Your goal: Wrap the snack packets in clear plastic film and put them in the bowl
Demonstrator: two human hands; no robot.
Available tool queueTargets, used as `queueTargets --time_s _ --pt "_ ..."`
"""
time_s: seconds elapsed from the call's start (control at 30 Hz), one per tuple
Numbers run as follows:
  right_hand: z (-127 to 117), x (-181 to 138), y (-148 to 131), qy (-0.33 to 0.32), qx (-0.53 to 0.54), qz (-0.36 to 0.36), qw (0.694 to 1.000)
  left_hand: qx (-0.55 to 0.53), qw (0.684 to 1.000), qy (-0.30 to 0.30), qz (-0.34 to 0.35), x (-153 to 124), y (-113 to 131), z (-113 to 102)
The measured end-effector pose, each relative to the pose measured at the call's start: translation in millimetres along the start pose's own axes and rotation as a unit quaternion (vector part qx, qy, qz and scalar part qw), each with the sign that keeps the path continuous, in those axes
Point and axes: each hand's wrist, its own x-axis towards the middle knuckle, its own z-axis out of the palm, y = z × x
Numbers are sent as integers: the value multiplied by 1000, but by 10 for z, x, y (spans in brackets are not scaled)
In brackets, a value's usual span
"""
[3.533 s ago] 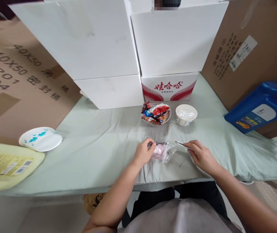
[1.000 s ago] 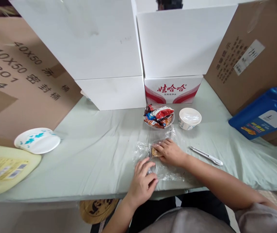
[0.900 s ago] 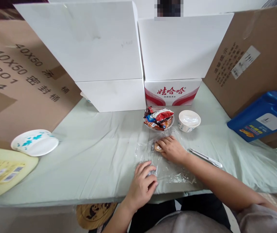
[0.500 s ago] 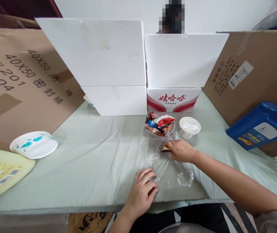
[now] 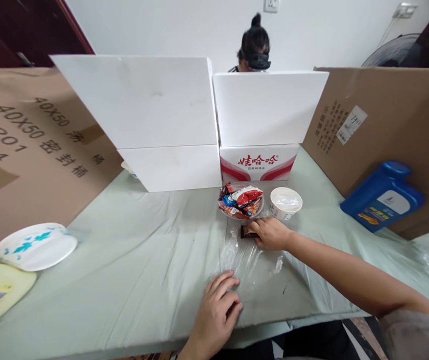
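Left hand, fingers loosely spread, on clear film; right hand pinching a dark packet.
The film's edges are hard to trace. The packet, partly covered by that hand, is at the film's far end, near the bowl. Beyond, a white box hides most of a person.

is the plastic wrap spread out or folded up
Spread out, though wrinkled: the plastic wrap stretches over the table between left hand and right hand.

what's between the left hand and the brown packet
Clear plastic film lies between the left hand and the brown packet, in the head view.
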Motion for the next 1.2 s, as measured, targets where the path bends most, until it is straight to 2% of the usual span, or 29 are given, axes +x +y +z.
queueTargets --time_s 0.1,0.3,0.37,0.43,0.53,0.6,0.67,0.73,0.8,0.83,0.93,1.0,1.1,1.2 --pt "57 -37 25 8 1 -2 1000 14 1000 6 20 4 -27 -2" --pt "136 -115 198 76 -12 -1 997 43 998 19 44 9 -64 12" --pt "126 -158 224 77 -1 -32 996 48 998 22 46 12 -64 18" --pt "53 -225 207 92 25 -98 991 48 997 25 46 17 -57 19" --pt "-237 -328 135 180 68 -194 962 47 998 26 41 27 -33 13" --pt "-539 -332 104 260 71 -219 938 44 998 23 32 36 -13 4" --pt "-854 -239 113 315 54 -200 926 38 999 18 23 43 7 -9" --pt "-1089 -53 162 341 32 -155 927 31 999 11 17 45 21 -23" --pt "-1182 185 231 321 24 -108 941 27 999 11 15 44 27 -35" --pt "-1174 304 264 290 27 -87 953 25 999 13 15 42 29 -39" --pt "-1018 577 340 139 50 -32 988 18 999 23 17 37 27 -42" --pt "-901 657 373 69 67 -7 995 13 999 26 16 37 24 -39" --pt "-839 656 415 60 86 -6 994 9 1000 27 10 39 23 -33" --pt "-894 615 450 68 109 -23 991 7 1000 26 7 38 21 -27"
